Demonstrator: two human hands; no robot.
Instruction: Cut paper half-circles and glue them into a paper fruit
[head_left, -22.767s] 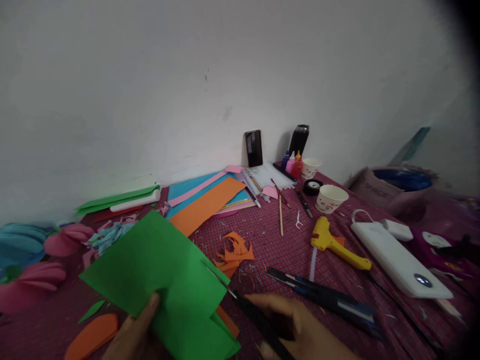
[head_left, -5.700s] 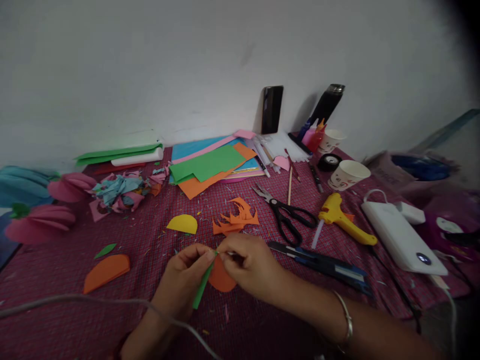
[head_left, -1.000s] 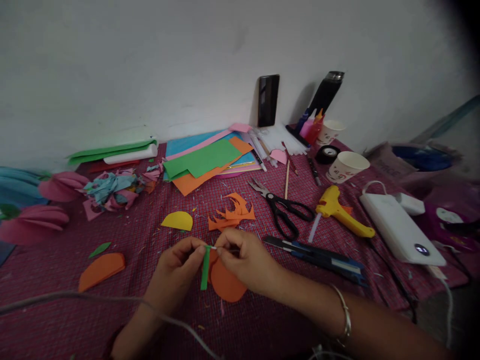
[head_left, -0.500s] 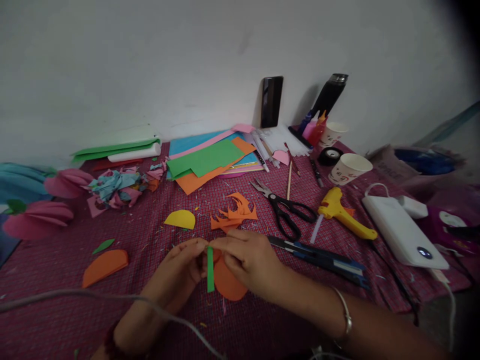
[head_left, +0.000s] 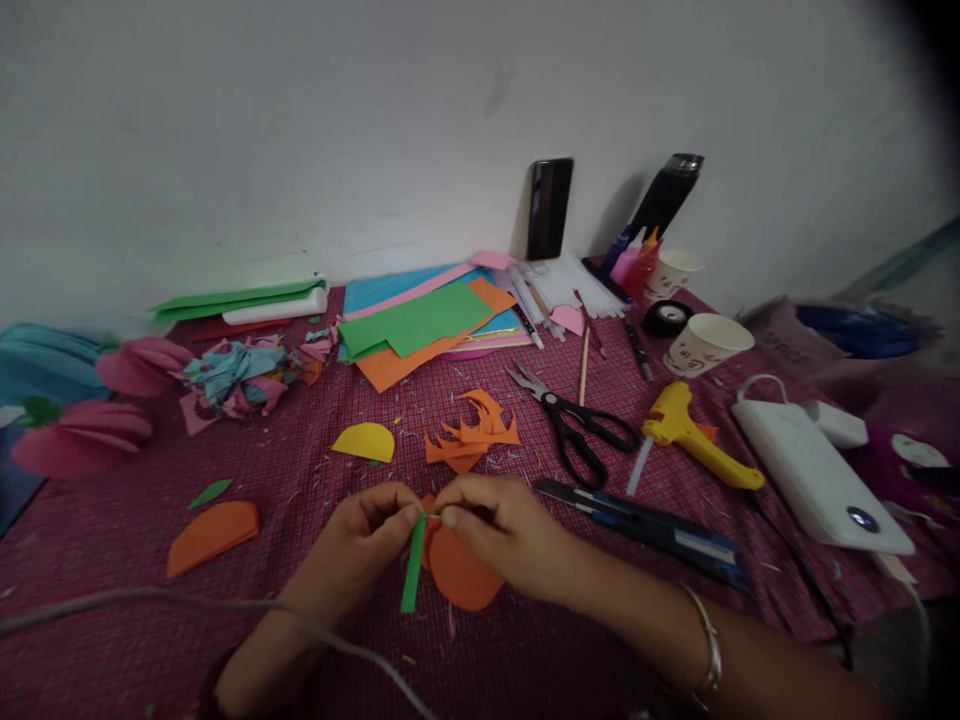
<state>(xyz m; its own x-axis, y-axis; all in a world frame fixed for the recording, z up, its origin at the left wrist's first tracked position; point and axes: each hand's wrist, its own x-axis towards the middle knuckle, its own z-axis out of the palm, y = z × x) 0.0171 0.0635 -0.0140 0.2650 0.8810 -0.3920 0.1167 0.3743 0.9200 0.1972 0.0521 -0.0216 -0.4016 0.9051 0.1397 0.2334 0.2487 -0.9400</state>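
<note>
My left hand pinches the top end of a narrow green paper strip, which hangs down and slants slightly left. Close beside it, my right hand is closed, thumb against forefinger, on a thin pale stick-like piece that spans the small gap to the strip. The fingers hide most of that piece. Under and behind the hands lie orange paper rounds, partly covered by my right hand. Orange cut scraps and a yellow half-round sit just beyond my fingertips.
Right of my hands lie black scissors, a blue-black cutter-like tool, a yellow glue gun and a white power bank. Coloured sheets are stacked at the back. A grey cable crosses in front of my left forearm.
The green strip has tilted, its lower end swinging left. My right hand has drawn slightly right and a thin pale piece now shows between the hands. The view has shifted a little.
</note>
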